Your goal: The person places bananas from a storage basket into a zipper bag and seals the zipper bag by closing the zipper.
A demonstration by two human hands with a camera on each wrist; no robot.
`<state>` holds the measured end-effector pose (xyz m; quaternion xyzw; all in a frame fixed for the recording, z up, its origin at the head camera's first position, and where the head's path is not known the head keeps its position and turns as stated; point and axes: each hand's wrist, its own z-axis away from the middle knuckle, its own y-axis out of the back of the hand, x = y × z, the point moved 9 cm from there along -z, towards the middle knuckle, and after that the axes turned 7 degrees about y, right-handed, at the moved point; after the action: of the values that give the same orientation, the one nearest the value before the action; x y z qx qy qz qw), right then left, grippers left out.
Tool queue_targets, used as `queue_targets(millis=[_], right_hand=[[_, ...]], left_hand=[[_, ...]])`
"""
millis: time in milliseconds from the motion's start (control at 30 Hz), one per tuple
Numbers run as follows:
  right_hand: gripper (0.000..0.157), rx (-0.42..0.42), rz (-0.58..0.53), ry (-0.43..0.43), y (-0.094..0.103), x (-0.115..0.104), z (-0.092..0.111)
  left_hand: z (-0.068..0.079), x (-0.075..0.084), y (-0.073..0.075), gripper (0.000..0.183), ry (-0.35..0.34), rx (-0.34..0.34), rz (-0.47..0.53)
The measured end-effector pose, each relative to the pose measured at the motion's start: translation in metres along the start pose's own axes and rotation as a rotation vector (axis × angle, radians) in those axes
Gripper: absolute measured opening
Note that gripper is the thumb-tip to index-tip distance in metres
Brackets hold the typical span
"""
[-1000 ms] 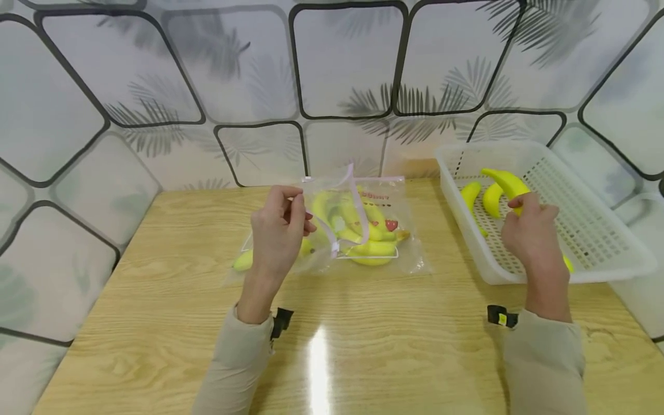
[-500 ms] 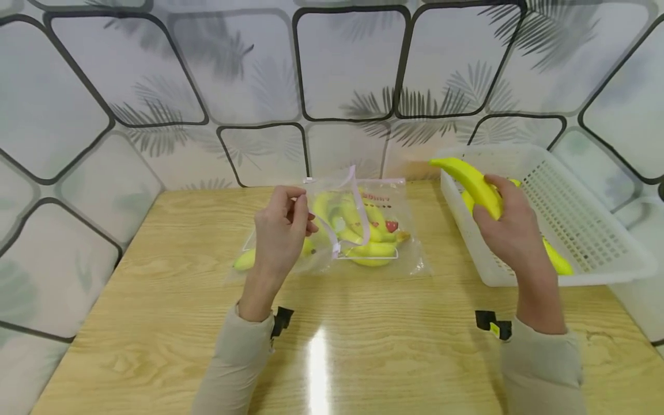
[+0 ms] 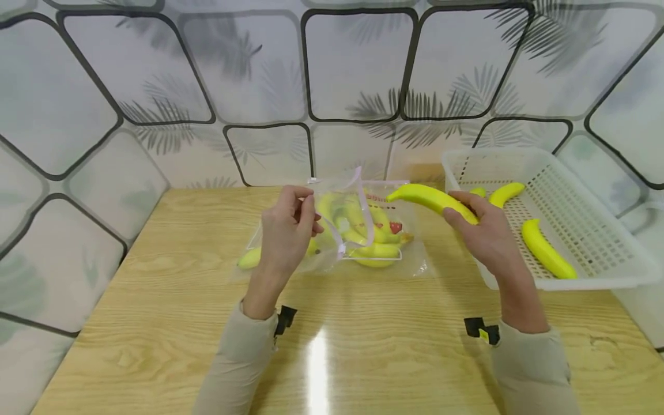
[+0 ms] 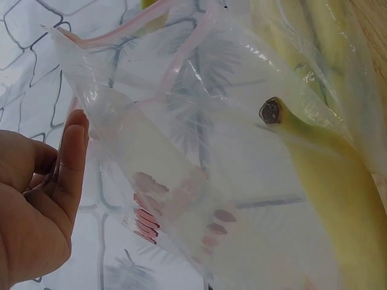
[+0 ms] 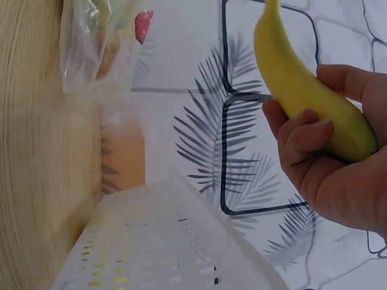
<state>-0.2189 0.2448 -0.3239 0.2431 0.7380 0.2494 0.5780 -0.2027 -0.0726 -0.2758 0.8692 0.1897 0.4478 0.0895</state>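
My right hand (image 3: 482, 233) grips a yellow banana (image 3: 427, 197) by one end, its other end pointing left over the right part of a clear plastic zip bag (image 3: 420, 262). The right wrist view shows the fingers and thumb curled round this banana (image 5: 308, 96). At the bag's left side, my left hand (image 3: 286, 233) pinches the edge of its mouth, thumb against fingers. That mouth has a pinkish zip strip and stands apart. Several bananas (image 3: 374, 252) show through the film, which bears red print. A dark-tipped banana (image 4: 332, 175) lies close in the left wrist view.
To the right stands a white perforated plastic basket (image 3: 596, 230). Inside it are a banana (image 3: 547, 251) near the front and two more by the far left. A patterned wall covering (image 3: 358, 63) backs the wooden table (image 3: 394, 346).
My right hand has lifted the banana out of the basket and carried it left toward the bag. My left hand has stayed at the bag's mouth.
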Motion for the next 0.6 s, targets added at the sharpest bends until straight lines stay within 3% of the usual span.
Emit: queue_targets(millis=[367,600], right_hand=[[0.047,-0.14,-0.372,0.07,-0.037,-0.016,0.0],[0.046,-0.164,-0.45,0.096,-0.055,-0.02,-0.003]], left_hand=[[0.002,0.0,0.0,0.009,0.006,-0.006,-0.013],[0.002,0.0,0.003,0.009,-0.001,0.005,-0.027]])
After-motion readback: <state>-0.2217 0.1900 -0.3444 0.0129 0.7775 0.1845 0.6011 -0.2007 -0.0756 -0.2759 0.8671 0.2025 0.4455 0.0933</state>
